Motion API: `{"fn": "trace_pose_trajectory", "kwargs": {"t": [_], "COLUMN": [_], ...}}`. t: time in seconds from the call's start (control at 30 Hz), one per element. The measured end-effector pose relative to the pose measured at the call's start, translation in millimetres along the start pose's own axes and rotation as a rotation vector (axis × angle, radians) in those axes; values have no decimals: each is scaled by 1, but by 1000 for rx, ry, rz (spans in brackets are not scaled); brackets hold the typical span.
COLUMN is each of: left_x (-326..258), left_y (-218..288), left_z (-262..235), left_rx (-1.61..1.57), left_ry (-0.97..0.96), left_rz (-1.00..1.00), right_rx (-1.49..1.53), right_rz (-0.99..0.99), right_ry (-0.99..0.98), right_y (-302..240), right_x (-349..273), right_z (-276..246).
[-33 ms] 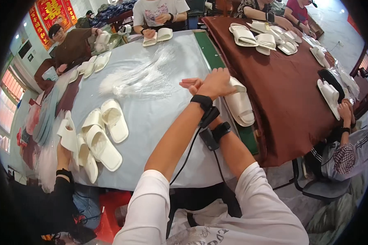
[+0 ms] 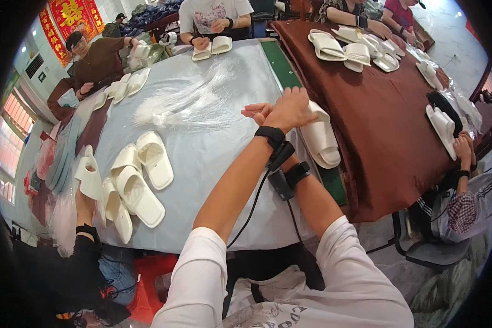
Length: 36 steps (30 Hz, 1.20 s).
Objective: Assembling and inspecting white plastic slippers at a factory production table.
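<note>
Pale plastic sheeting covers the long table point(image 2: 213, 158) at mid-frame. At its right edge the left hand point(image 2: 292, 109) lies crossed over the right hand point(image 2: 257, 113), hiding most of it; only flat right fingertips show, so neither grip can be made out. Under both hands lies a white slipper point(image 2: 320, 142), its top end covered. Left of the hands lies a heap of clear bags point(image 2: 186, 101); at lower left, more slippers point(image 2: 139, 180), partly overlapping.
</note>
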<state>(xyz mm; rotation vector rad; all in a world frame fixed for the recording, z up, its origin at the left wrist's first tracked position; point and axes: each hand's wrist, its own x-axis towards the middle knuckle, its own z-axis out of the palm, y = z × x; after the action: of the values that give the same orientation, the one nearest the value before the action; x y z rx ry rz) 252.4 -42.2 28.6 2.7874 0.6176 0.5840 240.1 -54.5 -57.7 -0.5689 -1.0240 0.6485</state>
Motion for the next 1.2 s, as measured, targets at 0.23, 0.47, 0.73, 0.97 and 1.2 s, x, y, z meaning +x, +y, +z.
{"fn": "trace_pose_trajectory", "kwargs": {"t": [0.23, 0.47, 0.73, 0.97, 1.2], "left_x": [-20, -109, -181, -195, -220], "left_y": [-23, -51, -110, -60, -38], "left_z": [-72, -130, -92, -93, -79], "left_rx": [-111, -189, -231, -164, 146], "left_ry": [453, 323, 139, 261, 172], "left_rz": [76, 74, -109, -100, -38], "right_rx": [-639, -275, 176, -598, -779], "right_rz": [-208, 183, 281, 214, 208], "right_ry": [96, 379, 277, -78, -414], "right_y": [-4, -15, -20, -29, -40], "right_x": [0, 4, 8, -4, -9], "right_z": [-9, -31, -8, -13, 12]}}
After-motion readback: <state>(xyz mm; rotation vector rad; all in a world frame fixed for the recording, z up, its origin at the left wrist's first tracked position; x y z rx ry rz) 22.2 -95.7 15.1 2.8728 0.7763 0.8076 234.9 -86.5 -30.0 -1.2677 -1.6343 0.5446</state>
